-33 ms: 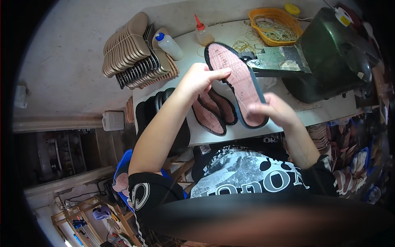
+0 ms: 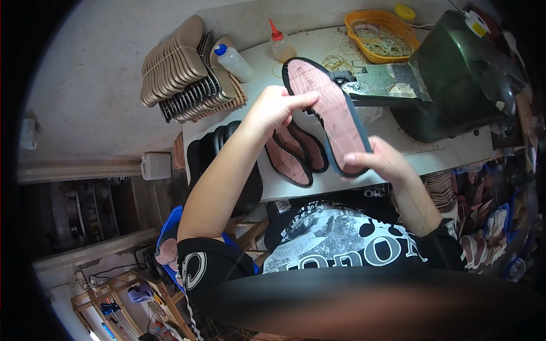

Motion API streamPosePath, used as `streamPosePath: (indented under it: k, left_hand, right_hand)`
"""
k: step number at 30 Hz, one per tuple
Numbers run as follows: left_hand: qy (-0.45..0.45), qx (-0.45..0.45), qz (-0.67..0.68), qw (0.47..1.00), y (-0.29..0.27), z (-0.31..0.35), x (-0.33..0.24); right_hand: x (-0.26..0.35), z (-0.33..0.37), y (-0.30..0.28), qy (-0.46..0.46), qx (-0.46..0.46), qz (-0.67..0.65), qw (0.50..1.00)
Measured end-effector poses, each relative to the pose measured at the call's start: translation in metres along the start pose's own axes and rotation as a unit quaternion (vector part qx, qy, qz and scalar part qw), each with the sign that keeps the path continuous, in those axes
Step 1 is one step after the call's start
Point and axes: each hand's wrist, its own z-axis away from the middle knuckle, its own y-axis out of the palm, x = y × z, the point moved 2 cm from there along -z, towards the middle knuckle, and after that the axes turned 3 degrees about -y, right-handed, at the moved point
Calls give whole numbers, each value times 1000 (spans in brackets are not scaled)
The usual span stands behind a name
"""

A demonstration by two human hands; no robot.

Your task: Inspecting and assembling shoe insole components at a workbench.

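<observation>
Bench: a pale, flat-topped bench (image 2: 455, 153) carries the work; its bare surface shows near the right edge, in front of the person.
Room: a grey floor lies to the left of the bench, with a small white plastic canister (image 2: 155, 166) beside the bench's corner and wooden frames lower left.
On the bench, far side: an orange plastic mesh basket (image 2: 382, 27) with pale loops inside, a clear squeeze bottle with a red nozzle (image 2: 281, 45), a white bottle with a blue cap (image 2: 234, 62), and a dark green bulky machine (image 2: 463, 79) with a flat metal plate jutting left.
Stacks: a bundle of beige shoe insoles (image 2: 173, 62) and dark ones stand on edge at the bench's left end.
Held thing: a long pink insole with a black rim (image 2: 335, 113), held above the bench, tilted, toe end away from the person, pink face up.
Left hand (image 2: 276, 108): fingers closed on the insole's left edge near the toe.
Right hand (image 2: 382, 162): fingers gripping the heel end.
Beneath: two more pink, dark-rimmed insoles (image 2: 296, 156) lie flat on the bench, just under the held one.
</observation>
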Motion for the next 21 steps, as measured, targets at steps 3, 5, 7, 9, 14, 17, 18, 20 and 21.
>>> streamPosePath:
  k: [3, 5, 7, 9, 14, 17, 18, 20, 21]
  left_hand:
    - [18, -37, -49, 998, -6, -1, -8]
    - [18, -43, -44, 998, -9, 0, -14]
    - [22, -39, -40, 998, -10, -11, -16]
    - [23, -43, -34, 998, -15, -20, -20]
    - [-37, 22, -124, 991, -33, -40, -40]
    - [3, -17, -217, 976, -37, -49, -49]
    - [54, -58, -277, 958, -39, -52, -52]
    - [146, -38, -319, 936, -44, -68, -59]
    - [235, -21, -356, 904, -45, -74, -63]
  right_hand:
    - [-10, 9, 14, 9, -5, -80, 997]
    - [-6, 8, 19, -61, -22, -59, 996]
    - [-12, -1, 29, -86, -44, -78, 992]
    - [-14, -11, 41, -124, -112, -143, 976]
    - [0, -29, 46, -163, -173, -175, 955]
    - [13, -41, 48, -172, -189, -197, 947]
    - [14, -47, 47, -167, -184, -188, 950]
    - [14, -58, 46, -166, -193, -192, 948]
    - [14, -62, 47, -163, -199, -194, 947]
